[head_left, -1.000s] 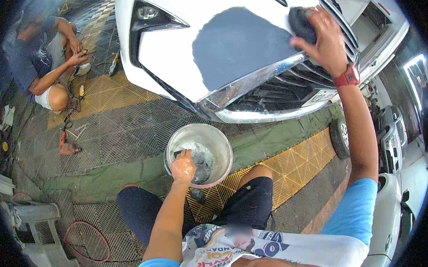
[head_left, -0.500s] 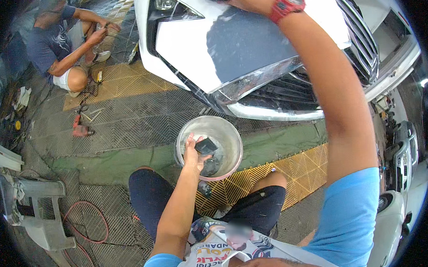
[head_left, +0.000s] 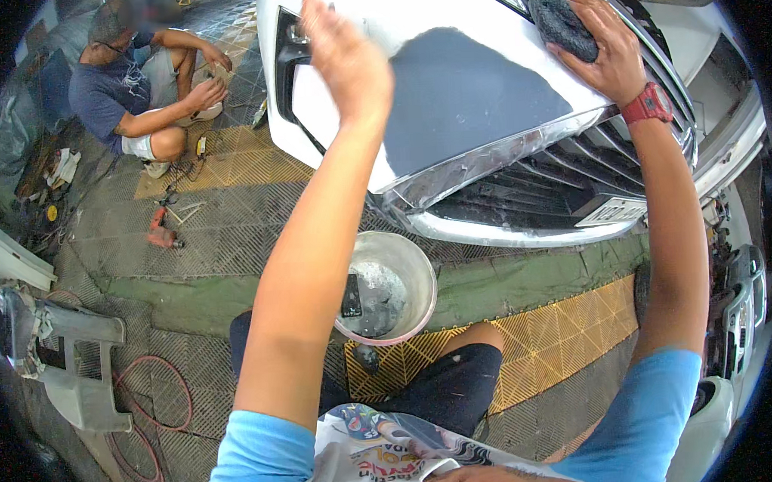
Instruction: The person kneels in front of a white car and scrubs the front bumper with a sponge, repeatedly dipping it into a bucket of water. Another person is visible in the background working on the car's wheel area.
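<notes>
My right hand (head_left: 603, 46) grips a dark grey sponge-like cloth (head_left: 564, 28) against the white car bumper (head_left: 497, 12), above the grille. A red watch sits on that wrist. Over the bumper's left part hangs my left hand (head_left: 350, 66), fingers stretched out and blurred, with nothing in it. Between the hands lies a matte grey patch (head_left: 474, 91) on the white paint. Below the car stands a round pale bucket (head_left: 419, 313) with cloudy grey water. Inside it, a black block (head_left: 351, 296) shows beside my left forearm, partly hidden.
At the far left a person (head_left: 113, 98) sits on the floor, hands together. A red power drill (head_left: 162, 230) lies on the dark floor tiles. Lower left are a grey plastic part (head_left: 81, 366) and a red hose (head_left: 189, 396). A black grille (head_left: 530, 179) spans the bumper's lower right.
My left hand has let go of the black block in the bucket and risen to the bumper. My right hand has moved right with the cloth. The view has shifted slightly.
</notes>
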Available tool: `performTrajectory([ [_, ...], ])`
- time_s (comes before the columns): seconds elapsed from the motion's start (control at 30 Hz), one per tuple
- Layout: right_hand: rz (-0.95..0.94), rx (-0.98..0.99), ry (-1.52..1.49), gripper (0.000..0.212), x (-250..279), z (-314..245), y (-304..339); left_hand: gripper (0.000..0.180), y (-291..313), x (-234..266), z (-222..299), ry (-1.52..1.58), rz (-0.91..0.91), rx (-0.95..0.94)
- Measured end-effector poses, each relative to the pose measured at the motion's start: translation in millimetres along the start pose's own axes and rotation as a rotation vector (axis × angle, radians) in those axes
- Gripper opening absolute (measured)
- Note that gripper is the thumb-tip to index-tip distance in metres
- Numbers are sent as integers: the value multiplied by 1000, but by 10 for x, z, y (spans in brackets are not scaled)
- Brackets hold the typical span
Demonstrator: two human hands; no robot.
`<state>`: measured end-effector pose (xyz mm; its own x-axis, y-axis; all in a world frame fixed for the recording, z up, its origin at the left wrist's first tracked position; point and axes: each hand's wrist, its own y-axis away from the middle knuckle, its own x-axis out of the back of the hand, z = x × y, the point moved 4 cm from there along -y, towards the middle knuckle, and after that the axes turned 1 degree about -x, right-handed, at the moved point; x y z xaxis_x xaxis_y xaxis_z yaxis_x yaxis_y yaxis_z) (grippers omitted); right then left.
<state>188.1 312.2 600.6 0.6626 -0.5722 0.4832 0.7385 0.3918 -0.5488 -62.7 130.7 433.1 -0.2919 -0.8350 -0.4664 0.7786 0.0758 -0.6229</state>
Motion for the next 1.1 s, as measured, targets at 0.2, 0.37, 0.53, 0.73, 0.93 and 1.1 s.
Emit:
performTrajectory([
  [0.2,77,24,-66,54,-45,-138,-186,75,486,-1254,-13,-580,-15,-272],
  [0.37,38,14,-45,52,-13,-60,-16,90,1295,-922,-83,-521,-792,-525],
  [0.53,50,35,6,55,-34,-96,-105,85,99,-543,-547,-605,-310,-356],
  [0.73,18,24,8,57,-43,-43,-37,87,1046,-604,-408,-577,-545,-276],
  [0.93,9,25,-4,59,-122,-62,-98,88,21,-529,-655,-545,-121,-88],
  [1.1,-3,45,16,60,-33,-16,-31,87,735,-515,-569,-588,-431,-161],
])
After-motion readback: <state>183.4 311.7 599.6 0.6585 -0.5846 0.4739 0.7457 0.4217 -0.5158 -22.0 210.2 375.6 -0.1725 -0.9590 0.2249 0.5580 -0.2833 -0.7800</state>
